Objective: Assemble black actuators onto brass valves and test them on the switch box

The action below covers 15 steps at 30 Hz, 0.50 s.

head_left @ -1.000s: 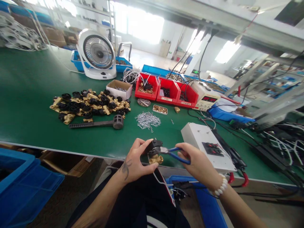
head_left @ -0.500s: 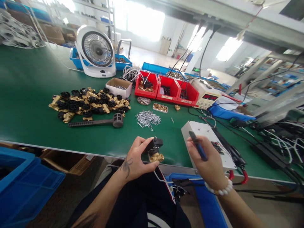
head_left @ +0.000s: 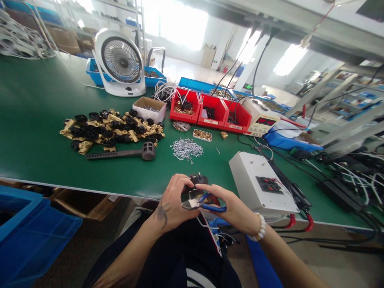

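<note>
My left hand (head_left: 171, 203) is closed around a brass valve with a black top (head_left: 198, 179), held at the bench's front edge. Most of the brass body is hidden by fingers and the tool. In my right hand (head_left: 237, 206) lies a pair of blue-handled cutting pliers (head_left: 213, 208), jaws pointing left across the valve toward my left palm. The right fingertips also touch the black top. Beyond the hands, a heap of wire clips (head_left: 187, 149) rests on the green bench, with a single clip (head_left: 217, 150) off to its right.
Brass valves with black caps (head_left: 112, 130) pile up at left, behind a grey ratchet-like bar (head_left: 120, 154). Red bins (head_left: 211, 120), a carton (head_left: 150, 114) and a fan (head_left: 122, 64) stand farther back. To the right are a white switch box (head_left: 249, 176) and a power supply (head_left: 259, 122).
My right hand has come left from over the white box to the valve, bringing the pliers across it. The left hand has stayed nearly in place, still holding the valve.
</note>
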{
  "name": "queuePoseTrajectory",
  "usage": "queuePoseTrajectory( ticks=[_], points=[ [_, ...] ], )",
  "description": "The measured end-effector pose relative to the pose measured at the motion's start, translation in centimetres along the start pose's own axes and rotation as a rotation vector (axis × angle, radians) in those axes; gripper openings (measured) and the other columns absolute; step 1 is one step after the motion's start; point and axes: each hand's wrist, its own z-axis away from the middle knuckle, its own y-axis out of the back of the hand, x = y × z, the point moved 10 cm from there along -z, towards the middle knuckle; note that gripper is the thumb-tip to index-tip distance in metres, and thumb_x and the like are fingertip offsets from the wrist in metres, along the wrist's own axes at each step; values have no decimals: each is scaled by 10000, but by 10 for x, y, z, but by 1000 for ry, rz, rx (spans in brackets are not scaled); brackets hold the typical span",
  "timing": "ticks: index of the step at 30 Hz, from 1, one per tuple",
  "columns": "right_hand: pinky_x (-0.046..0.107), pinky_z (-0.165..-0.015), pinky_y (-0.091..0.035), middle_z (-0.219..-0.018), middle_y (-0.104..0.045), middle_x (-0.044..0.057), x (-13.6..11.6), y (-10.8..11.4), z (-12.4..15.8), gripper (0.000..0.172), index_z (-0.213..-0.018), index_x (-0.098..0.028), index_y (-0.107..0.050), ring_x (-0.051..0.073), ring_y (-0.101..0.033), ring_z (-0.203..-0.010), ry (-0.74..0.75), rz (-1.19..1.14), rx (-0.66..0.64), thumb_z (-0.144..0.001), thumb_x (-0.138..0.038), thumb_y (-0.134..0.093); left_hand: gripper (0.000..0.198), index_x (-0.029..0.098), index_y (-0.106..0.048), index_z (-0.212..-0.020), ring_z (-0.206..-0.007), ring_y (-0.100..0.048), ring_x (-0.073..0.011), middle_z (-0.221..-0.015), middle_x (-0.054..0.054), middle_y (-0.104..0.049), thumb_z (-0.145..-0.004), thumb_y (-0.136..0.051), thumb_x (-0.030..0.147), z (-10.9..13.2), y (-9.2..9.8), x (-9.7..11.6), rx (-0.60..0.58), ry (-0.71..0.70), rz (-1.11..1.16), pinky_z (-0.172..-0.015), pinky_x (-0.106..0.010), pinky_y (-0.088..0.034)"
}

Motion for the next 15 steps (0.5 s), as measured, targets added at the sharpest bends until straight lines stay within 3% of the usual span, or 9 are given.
queuePoseTrajectory(
  ticks=[6,12,15],
  points=[
    [278,-732,-493,-1163,-650,80,12,-3,-7,515,-1348,-217,-555,137,-554,-773,22,-99,15,-890,-429,-659,414,206,-530,-1013,-1067,-562,-230,-1129,-79,-527,-675,-769,196,1,1,-5,29,26,60,-871,-397,-568],
    [266,-656,-455,-944,-634,36,7,-2,-10,417,-1217,-221,-634,129,-483,-696,52,-83,-2,-893,-483,-641,333,200,-579,-944,-1073,-580,-240,-1131,-83,-513,-678,-779,216,3,1,-7,13,54,73,-889,-416,-572],
    [260,-639,-468,-871,-622,17,0,9,-7,369,-1181,-212,-640,126,-498,-672,47,-49,58,-880,-424,-662,324,199,-575,-931,-1063,-584,-241,-1127,-85,-519,-678,-776,221,2,2,-7,16,75,78,-891,-428,-571]
  ],
)
